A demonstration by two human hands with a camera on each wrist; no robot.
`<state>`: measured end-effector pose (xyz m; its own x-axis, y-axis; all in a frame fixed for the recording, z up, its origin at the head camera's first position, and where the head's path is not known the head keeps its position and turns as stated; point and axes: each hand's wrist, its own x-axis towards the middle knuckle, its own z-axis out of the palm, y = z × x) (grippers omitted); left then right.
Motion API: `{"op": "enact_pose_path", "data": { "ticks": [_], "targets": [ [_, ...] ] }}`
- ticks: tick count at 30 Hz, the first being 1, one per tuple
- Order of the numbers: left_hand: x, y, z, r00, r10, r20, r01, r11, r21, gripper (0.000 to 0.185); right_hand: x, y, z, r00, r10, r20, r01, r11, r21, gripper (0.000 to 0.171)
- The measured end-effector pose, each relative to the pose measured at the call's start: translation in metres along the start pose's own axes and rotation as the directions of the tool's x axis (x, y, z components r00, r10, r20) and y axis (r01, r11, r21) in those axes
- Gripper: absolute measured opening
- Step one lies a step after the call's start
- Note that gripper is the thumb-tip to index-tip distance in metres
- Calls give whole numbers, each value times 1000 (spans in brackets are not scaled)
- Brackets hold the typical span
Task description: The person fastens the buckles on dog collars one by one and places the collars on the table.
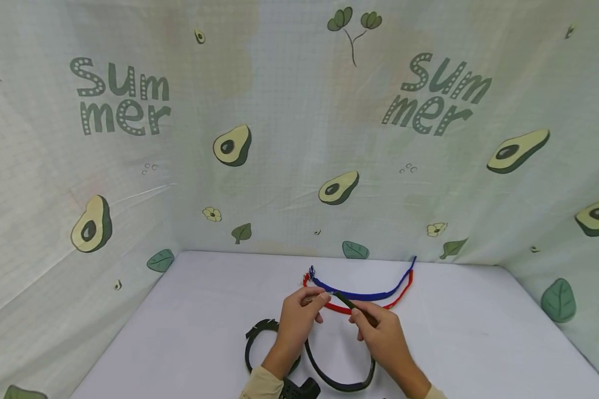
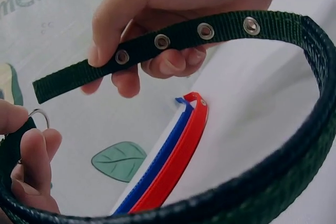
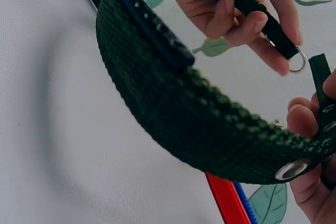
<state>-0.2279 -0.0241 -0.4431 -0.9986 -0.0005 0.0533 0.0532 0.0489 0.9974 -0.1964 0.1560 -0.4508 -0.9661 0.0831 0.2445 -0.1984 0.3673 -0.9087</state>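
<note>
A dark green webbing strap [image 1: 346, 386] with metal eyelets loops between my two hands above the white table [image 1: 189, 310]. My left hand [image 1: 321, 302] pinches the end that carries a metal ring [image 3: 297, 62]. My right hand [image 1: 358, 318] pinches the tapered eyelet end [image 2: 121, 59] between thumb and fingers. The two ends sit a short gap apart, not joined. In the left wrist view my right hand [image 2: 157, 3] is at the top and my left hand's fingers [image 2: 29, 150] are at the lower left. The strap [image 3: 173, 103] fills the right wrist view.
A blue strap [image 1: 364, 295] and a red strap [image 1: 399, 297] lie curved side by side just beyond my hands. A second black strap [image 1: 252, 341] and a black buckle piece [image 1: 299, 388] lie near my left wrist. Avocado-print cloth walls [image 1: 279, 138] close in the back and sides.
</note>
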Motion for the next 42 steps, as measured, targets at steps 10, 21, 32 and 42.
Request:
{"op": "enact_pose_path", "data": {
  "ticks": [10,21,32,42],
  "targets": [
    [-3,8,-1,1000,-5,10,6,996,-94,30,2,1,2,986,-168,-6,168,985,-40,19],
    [-5,16,-2,996,10,90,3,989,-147,30,-2,-3,2,865,-488,-117,470,869,-155,29],
    [-6,20,-3,988,3,155,19,989,-144,30,0,-7,2,816,-556,-155,529,828,-188,31],
    [-11,22,-4,980,15,200,11,992,-127,33,-2,-10,5,800,-585,-136,549,804,-229,33]
  ]
}}
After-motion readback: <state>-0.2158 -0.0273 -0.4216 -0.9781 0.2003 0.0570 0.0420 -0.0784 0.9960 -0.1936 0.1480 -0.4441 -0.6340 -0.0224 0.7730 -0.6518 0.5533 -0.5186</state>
